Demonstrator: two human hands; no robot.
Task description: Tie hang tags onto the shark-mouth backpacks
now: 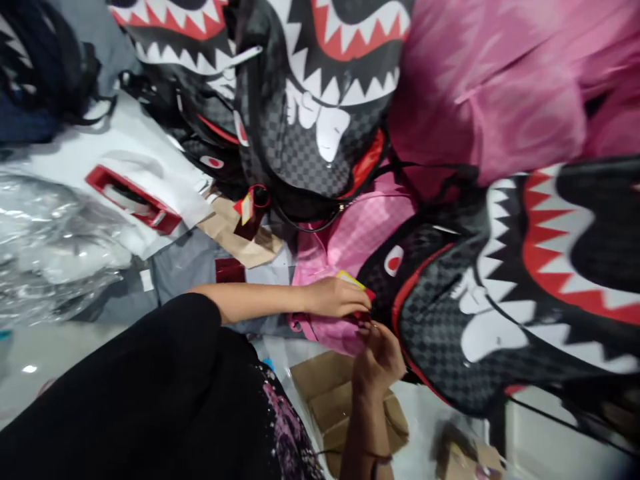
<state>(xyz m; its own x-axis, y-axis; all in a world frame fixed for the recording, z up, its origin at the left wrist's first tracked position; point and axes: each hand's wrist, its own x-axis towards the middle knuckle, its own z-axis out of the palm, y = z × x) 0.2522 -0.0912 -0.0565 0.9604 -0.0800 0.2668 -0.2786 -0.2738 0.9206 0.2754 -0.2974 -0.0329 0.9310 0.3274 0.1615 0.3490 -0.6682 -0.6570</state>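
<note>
My left hand (pixel 336 298) is closed on a small red and yellow hang tag (pixel 356 284) at the edge of a grey checkered backpack with a shark-mouth print (pixel 500 300). My right hand (pixel 379 357) comes up from below with fingers pinched at the same spot by the bag's red-trimmed zipper; what it pinches is too small to name. A pink checkered backpack (pixel 350 233) lies right behind my hands. My black sleeve (pixel 150 387) fills the lower left.
More shark-mouth backpacks (pixel 320 100) are piled at the top, one with a tag (pixel 247 208). Pink bags (pixel 500 87) sit at the upper right. Clear plastic wrap (pixel 50 247), a white bag with a red handle (pixel 133 197), and cardboard pieces (pixel 335 400) lie around.
</note>
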